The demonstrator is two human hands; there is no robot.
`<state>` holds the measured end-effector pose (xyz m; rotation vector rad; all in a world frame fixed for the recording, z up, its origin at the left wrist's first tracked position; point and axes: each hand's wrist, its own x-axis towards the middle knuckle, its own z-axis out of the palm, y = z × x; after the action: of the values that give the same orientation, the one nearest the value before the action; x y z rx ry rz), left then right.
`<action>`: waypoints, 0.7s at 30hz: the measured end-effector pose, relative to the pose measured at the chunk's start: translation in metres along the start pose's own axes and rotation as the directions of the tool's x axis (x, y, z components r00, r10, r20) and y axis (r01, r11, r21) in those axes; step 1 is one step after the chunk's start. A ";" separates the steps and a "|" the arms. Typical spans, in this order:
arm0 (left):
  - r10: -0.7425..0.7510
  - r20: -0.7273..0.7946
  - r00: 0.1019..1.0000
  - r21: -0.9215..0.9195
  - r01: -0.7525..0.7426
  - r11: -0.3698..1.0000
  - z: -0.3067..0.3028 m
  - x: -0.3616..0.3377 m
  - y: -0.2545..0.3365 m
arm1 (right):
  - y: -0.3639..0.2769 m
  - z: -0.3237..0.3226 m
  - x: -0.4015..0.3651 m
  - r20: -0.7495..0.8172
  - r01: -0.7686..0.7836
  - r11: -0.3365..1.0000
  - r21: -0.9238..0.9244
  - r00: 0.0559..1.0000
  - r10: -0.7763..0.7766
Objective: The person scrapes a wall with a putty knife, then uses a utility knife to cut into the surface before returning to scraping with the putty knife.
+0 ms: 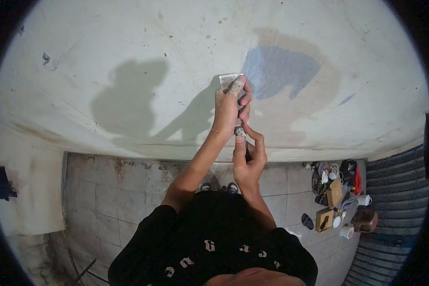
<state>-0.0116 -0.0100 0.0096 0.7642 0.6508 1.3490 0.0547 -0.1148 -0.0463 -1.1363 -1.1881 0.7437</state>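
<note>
Both of my hands are on one putty knife (229, 79), held upright close to the pale wall. My left hand (228, 107) is closed around its blade, thumb along the face and fingers curled at the right edge. White dust or paste coats that thumb and wrist. Lower down, my right hand (249, 164) pinches the dark handle between thumb and fingers. Part of the blade and handle is hidden by my hands. Just right of the blade, a blue-grey patch (286, 71) with streaked edges marks the wall.
The wall (186, 28) has stains, small holes and a thin crack. Tiled floor (124, 190) lies below, my feet near the wall's base. On the right are cardboard boxes (324, 220), white cups (346, 232), a brown container (365, 219) and a ribbed shutter (391, 190).
</note>
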 end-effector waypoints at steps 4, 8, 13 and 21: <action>0.038 0.005 0.999 0.030 -0.038 0.999 0.010 0.002 0.010 | -0.005 0.002 0.006 -0.016 0.046 0.999 0.009 0.999 -0.046; 0.034 -0.040 0.999 0.052 -0.032 0.998 0.007 -0.001 0.004 | -0.010 -0.002 0.005 0.012 -0.032 0.999 0.011 0.999 0.032; 0.010 -0.052 0.999 0.030 -0.009 1.000 0.008 -0.004 0.006 | -0.017 -0.002 0.002 -0.006 -0.050 0.999 0.019 0.999 0.050; 0.056 -0.008 0.998 0.058 -0.055 0.997 0.012 -0.001 0.009 | -0.016 0.000 0.007 -0.041 0.012 0.999 -0.032 0.999 -0.014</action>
<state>-0.0075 -0.0116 0.0246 0.8280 0.6832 1.3903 0.0543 -0.1129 -0.0290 -1.1636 -1.1753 0.6906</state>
